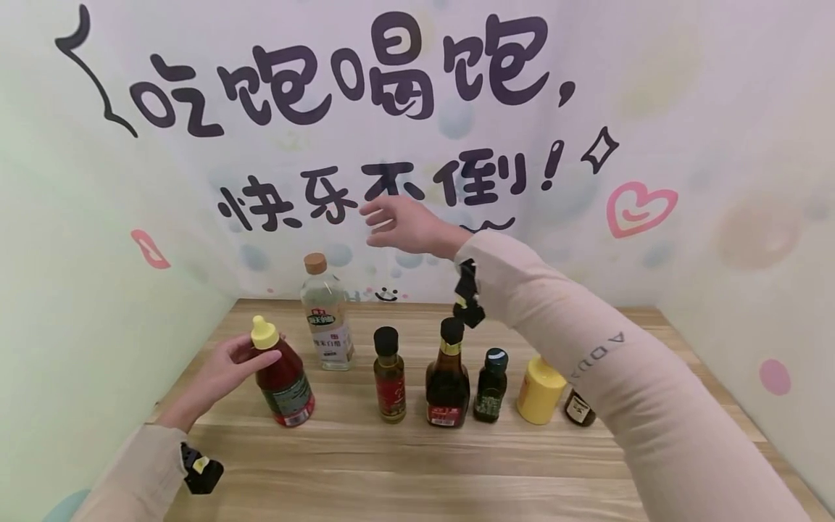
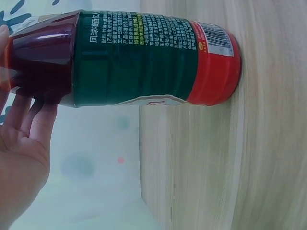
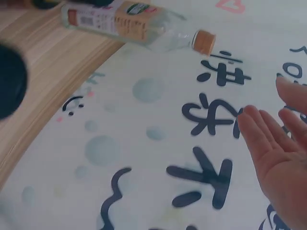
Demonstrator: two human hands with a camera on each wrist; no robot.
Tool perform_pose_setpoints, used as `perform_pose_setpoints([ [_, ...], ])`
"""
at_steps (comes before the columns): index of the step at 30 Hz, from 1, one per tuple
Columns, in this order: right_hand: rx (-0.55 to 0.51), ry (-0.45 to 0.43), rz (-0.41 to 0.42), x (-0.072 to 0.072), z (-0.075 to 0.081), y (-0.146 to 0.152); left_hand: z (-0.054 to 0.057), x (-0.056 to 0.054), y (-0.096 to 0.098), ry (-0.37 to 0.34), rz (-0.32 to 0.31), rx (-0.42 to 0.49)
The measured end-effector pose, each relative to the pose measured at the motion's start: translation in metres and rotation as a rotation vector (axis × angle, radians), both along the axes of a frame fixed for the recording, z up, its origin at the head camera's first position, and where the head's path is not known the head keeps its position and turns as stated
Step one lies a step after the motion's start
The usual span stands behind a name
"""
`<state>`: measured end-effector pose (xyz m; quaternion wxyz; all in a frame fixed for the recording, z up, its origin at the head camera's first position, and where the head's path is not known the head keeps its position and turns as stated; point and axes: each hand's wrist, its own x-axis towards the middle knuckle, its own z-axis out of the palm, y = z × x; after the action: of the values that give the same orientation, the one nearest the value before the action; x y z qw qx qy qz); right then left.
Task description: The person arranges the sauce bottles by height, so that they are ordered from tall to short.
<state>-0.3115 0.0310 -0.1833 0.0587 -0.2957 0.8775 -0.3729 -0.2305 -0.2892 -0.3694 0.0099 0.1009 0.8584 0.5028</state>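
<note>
My left hand [image 1: 225,373] grips the upper part of a dark red squeeze bottle of sauce [image 1: 284,395] with a yellow nozzle cap. In the left wrist view, the bottle's green label [image 2: 136,60] and red base band show, and its bottom rests on the wood. Raised in the air before the back wall, my right hand [image 1: 409,226] holds nothing, its fingers loosely extended. Nearest to it, lower and to the left, stands a clear glass vinegar bottle [image 1: 328,319] with an orange-brown cap. The right wrist view also catches this vinegar bottle [image 3: 134,21].
Across the wooden table [image 1: 404,478] stand a small black-capped bottle [image 1: 390,384], a dark soy-sauce-like bottle [image 1: 447,384], a small dark bottle [image 1: 491,388], a yellow container [image 1: 540,391] and a small brown jar [image 1: 579,408]. My right sleeve partly hides the last two. A printed cloth [image 1: 274,156] hangs behind.
</note>
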Motion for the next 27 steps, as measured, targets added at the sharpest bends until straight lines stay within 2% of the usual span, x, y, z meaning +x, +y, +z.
perform_pose_setpoints([
  [8,0.017,-0.003,-0.012,0.002,-0.005,0.041,0.000,-0.002,0.000,-0.001,0.021,-0.029],
  [20,0.015,-0.034,0.028,0.022,-0.039,0.074,0.000,-0.001,0.000,0.001,0.036,-0.045],
  [27,-0.022,-0.044,0.053,0.026,-0.054,0.089,-0.001,0.000,0.002,-0.011,0.037,-0.022],
])
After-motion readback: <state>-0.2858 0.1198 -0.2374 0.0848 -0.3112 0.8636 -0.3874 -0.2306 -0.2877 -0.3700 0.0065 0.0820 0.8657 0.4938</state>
